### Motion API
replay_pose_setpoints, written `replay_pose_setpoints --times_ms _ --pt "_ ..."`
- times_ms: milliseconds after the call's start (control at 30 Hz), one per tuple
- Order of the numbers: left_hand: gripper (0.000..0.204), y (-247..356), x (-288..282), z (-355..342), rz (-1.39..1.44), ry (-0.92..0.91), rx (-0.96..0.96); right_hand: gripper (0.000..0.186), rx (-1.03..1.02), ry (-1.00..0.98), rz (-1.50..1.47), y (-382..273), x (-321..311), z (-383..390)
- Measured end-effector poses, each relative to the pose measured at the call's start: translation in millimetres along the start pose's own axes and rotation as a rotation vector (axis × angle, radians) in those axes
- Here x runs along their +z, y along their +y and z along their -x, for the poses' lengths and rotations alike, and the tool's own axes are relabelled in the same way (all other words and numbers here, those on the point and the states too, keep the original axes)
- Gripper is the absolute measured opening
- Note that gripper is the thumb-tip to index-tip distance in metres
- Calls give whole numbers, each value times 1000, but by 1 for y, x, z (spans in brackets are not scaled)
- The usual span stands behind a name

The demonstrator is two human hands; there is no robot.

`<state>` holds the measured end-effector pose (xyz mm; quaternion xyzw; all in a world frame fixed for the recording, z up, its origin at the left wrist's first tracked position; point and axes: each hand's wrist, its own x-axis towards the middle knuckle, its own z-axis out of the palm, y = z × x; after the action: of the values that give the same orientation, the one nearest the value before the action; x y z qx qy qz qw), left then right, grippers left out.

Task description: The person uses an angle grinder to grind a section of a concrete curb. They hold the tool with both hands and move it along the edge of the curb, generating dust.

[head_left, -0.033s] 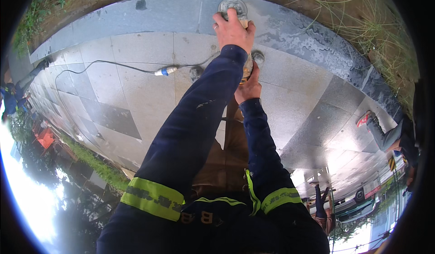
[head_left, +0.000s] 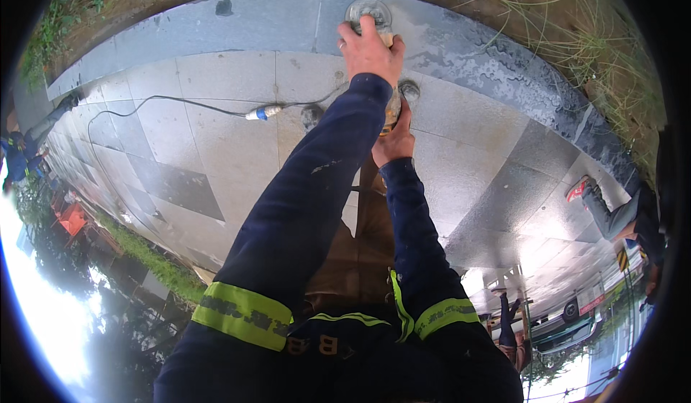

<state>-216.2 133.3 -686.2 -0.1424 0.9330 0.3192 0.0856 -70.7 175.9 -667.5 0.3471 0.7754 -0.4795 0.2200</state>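
Left hand (head_left: 369,50) closed over front of power tool (head_left: 393,111); right hand (head_left: 396,142) wrapped round its rear body. Tool's round disc end (head_left: 368,6) over grey stone kerb (head_left: 281,21). Dark cable (head_left: 186,101) with blue-and-white connector (head_left: 263,113) on pale paving (head_left: 237,79), left of tool. Far right: person in grey trousers (head_left: 608,217).

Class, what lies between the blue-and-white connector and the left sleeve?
In the head view, a grey cable and a dark rounded thing, perhaps a shoe toe, lie there.
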Motion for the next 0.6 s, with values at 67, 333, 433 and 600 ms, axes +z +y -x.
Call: replay_pose_setpoints --times_ms 67,333,433,600 --pt "48 -3 -7 12 28 25 8 85 12 -25 52 0 -3 13" --pt "54 -19 -5 32 -17 -4 -33 83 -92 13 48 19 -3 29" --pt "52 -6 8 5 18 33 40 84 -75 39 3 10 0 2" --pt "58 -2 2 -29 -78 37 10 84 -11 -8 -10 -14 9 -19"
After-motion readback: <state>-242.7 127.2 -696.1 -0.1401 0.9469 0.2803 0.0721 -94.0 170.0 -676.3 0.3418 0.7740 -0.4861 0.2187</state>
